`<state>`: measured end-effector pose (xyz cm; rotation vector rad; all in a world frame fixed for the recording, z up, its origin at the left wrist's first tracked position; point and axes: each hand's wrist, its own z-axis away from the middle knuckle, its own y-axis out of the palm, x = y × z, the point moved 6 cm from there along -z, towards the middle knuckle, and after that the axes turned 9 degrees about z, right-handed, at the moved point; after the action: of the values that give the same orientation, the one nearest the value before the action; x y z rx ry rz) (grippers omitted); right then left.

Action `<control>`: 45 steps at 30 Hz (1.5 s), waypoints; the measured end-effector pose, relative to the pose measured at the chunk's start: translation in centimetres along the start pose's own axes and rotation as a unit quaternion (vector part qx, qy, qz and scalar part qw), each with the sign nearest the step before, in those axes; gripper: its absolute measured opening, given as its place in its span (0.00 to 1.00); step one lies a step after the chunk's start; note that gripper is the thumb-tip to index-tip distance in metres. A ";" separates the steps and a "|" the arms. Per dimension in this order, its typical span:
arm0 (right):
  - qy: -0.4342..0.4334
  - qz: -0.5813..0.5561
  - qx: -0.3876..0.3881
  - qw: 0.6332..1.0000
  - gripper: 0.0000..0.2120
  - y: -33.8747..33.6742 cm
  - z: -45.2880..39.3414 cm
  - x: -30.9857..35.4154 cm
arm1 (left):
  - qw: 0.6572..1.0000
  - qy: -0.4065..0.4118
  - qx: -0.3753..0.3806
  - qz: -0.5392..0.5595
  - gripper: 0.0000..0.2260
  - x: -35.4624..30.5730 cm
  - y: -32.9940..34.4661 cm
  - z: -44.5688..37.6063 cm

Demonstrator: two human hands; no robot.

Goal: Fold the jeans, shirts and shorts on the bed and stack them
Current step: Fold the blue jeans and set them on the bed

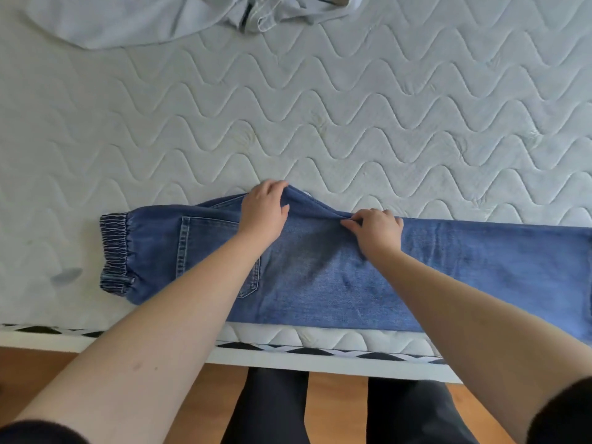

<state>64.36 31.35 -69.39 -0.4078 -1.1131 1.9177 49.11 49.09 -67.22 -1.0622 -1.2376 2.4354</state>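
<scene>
The left hand [263, 213] has its grip closed on the far edge of the jeans [320, 277]: fingers curled over a raised peak of denim at the seat, thumb lying on the near side of the fold. The right hand [376, 229], just beside it toward 3 o'clock, pinches the same far edge, fingertips bunched and pressing a small ridge of cloth; the two hands are near but not touching. Between them the edge rises off the bed, puckered.

The jeans lie lengthwise along the near edge of the mattress [288, 107], doubled leg on leg. The elastic waistband [115, 254] sits at 9 o'clock, a back pocket [208, 248] beside it partly under the left forearm, and the legs run off toward 3 o'clock out of view. The near edge of the denim slightly overhangs the mattress border.

At 12 o'clock, well apart, a pale grey garment [128, 20] lies crumpled. At 6 o'clock, the person's dark trousers [272, 408] stand on a wooden floor [336, 405].
</scene>
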 end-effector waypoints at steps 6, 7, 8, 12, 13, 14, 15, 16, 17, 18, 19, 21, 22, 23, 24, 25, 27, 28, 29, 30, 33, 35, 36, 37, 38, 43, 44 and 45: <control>-0.042 -0.001 -0.035 0.999 0.13 0.2 -1.0 0.3 | 0.994 -0.077 0.051 -0.060 0.23 2.0 0.4 -3.5; -0.037 -0.007 -0.041 0.998 0.14 0.3 -1.0 0.2 | 0.992 -0.087 0.063 -0.070 0.21 2.3 0.4 -3.9; -0.032 -0.006 -0.047 0.998 0.15 0.3 -1.0 0.1 | 0.990 -0.095 0.069 -0.074 0.19 2.5 0.4 -4.1; -0.059 0.022 -0.070 0.996 0.14 -0.2 -0.6 0.2 | 0.994 -0.094 0.052 0.013 0.10 2.4 -0.5 -4.1; -0.071 0.026 -0.066 0.995 0.11 -0.3 -0.1 0.5 | 0.995 -0.084 0.049 0.037 0.08 2.2 -0.8 -3.6; -0.080 0.025 -0.063 0.994 0.09 -0.2 0.5 0.8 | 0.995 -0.074 0.047 0.051 0.07 2.0 -1.2 -3.0; -0.091 0.016 -0.063 0.994 0.08 -0.1 1.4 1.2 | 0.996 -0.064 0.044 0.053 0.06 1.7 -1.5 -2.3; -0.105 -0.002 -0.064 0.992 0.08 0.1 2.4 1.5 | 0.997 -0.052 0.039 0.043 0.06 1.5 -1.8 -1.6; -0.123 -0.027 -0.062 0.990 0.08 0.4 3.4 1.9 | 0.999 -0.036 0.033 0.021 0.07 1.2 -2.1 -0.8; -0.143 -0.053 -0.051 0.987 0.10 0.9 4.4 2.1 | 1.000 -0.018 0.025 -0.004 0.08 0.8 -2.3 0.0; -0.161 -0.072 -0.027 0.984 0.13 1.5 5.1 2.3 | 1.000 0.002 0.013 -0.022 0.09 0.5 -2.5 0.9; -0.171 -0.085 0.037 0.981 0.20 3.0 5.8 2.0 | 0.998 0.051 -0.017 -0.027 0.13 -0.2 -2.8 2.8; -0.153 -0.100 0.058 0.981 0.23 3.5 5.9 1.6 | 0.996 0.082 -0.029 -0.031 0.16 -0.4 -2.7 3.9; -0.125 -0.128 0.070 0.981 0.24 3.7 5.8 1.2 | 0.992 0.112 -0.039 -0.045 0.18 -0.5 -2.4 5.1; -0.091 -0.166 0.078 0.979 0.24 3.8 5.7 0.7 | 0.987 0.135 -0.056 -0.061 0.18 -0.5 -2.1 6.2; -0.057 -0.207 0.082 0.973 0.23 3.9 5.6 0.3 | 0.982 0.153 -0.079 -0.078 0.18 -0.4 -1.6 7.3; -0.001 -0.271 0.092 0.958 0.20 4.0 5.1 -0.3 | 0.970 0.182 -0.113 -0.117 0.18 0.0 -0.5 9.1; 0.019 -0.294 0.095 0.951 0.18 4.0 4.8 -0.5 | 0.966 0.191 -0.113 -0.131 0.19 0.3 0.3 9.8; 0.038 -0.312 0.096 0.945 0.16 4.0 4.4 -0.7 | 0.966 0.191 -0.106 -0.139 0.20 0.7 1.1 10.3; 0.057 -0.328 0.093 0.938 0.14 3.9 4.1 -1.0 | 0.968 0.185 -0.094 -0.143 0.22 1.1 1.9 10.6; 0.106 -0.358 0.075 0.925 0.10 3.7 3.5 -1.8 | 0.976 0.136 -0.027 -0.171 0.22 2.3 4.1 10.4; 0.125 -0.338 0.046 0.932 0.11 3.4 3.7 -1.9 | 0.978 0.105 0.041 -0.177 0.24 3.0 5.5 10.2; 0.128 -0.315 0.023 0.940 0.13 3.2 4.1 -1.7 | 0.981 0.098 0.057 -0.159 0.24 3.2 5.8 10.1; 0.122 -0.287 -0.002 0.950 0.15 2.9 4.6 -1.3 | 0.986 0.092 0.056 -0.129 0.23 3.4 5.7 9.9; 0.104 -0.262 -0.025 0.959 0.17 2.6 5.2 -0.7 | 0.991 0.082 0.048 -0.091 0.20 3.6 5.3 9.6; -0.066 -0.203 -0.079 0.974 0.11 1.9 7.1 5.4 | 0.998 0.060 -0.033 -0.012 0.06 4.3 1.8 7.8; -0.100 -0.183 -0.101 0.973 0.08 1.7 7.2 6.7 | 0.997 0.058 -0.052 -0.030 0.05 4.6 1.2 7.5; -0.124 -0.164 -0.122 0.971 0.06 1.6 7.3 7.8 | 0.996 0.049 -0.059 -0.046 0.06 4.8 0.9 7.2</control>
<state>54.40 33.28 -65.67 -0.1052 -1.4879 1.5746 40.90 46.37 -67.55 -1.1151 -1.3811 2.2379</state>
